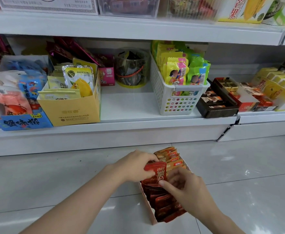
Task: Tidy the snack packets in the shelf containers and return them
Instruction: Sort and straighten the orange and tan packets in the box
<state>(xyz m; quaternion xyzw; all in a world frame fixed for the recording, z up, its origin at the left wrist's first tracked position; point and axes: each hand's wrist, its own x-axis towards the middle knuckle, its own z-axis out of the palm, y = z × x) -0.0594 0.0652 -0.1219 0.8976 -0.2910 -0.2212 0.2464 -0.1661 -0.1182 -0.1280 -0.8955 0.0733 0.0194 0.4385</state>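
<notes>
Left hand [136, 166] pinches a red packet [156, 173] upright; right hand [187, 188], fingers curled, steadies the rows — slide it straight down into the box [148, 208], toward 6 o'clock.

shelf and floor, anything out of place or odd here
Yes: one snack box sits on the floor tiles, not on the shelf, where a bare gap shows between the yellow carton and the white basket. Both hands, left hand and right hand, hold a red packet above it.
</notes>
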